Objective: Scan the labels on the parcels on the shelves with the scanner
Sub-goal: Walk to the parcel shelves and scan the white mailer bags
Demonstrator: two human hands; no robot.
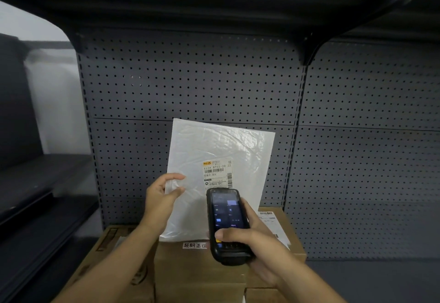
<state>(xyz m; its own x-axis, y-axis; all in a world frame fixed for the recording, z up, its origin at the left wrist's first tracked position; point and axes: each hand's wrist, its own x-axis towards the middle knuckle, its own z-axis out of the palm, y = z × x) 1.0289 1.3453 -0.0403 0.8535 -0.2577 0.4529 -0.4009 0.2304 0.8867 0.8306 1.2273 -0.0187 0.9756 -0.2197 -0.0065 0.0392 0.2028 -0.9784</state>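
The left hand [164, 195] pinches the left edge of a white plastic mailer [219, 174] between thumb and fingers, holding it upright against the perforated back panel [190, 83] of the shelf. The mailer's lower edge sits on or just above the brown cartons [190, 271]; which of the two is hard to tell. Its long axis runs roughly vertical, leaning a little to the right at the top, and its printed face looks out toward the camera. The shipping label [217, 174] sits right of centre on that face, its main barcode running horizontally.

Just below the label, the scanner [228, 225] is gripped in the right hand [252, 240], fingers wrapped round its body and the thumb laid across the keypad. Its long axis points up and slightly left, the head end nearly at the label's lower edge, the lit screen facing the person.

The step in hand looks like scanning this mailer. The next move likely calls for tilting the scanner head squarely at the barcode and keeping the mailer flat and steady while the thumb triggers.
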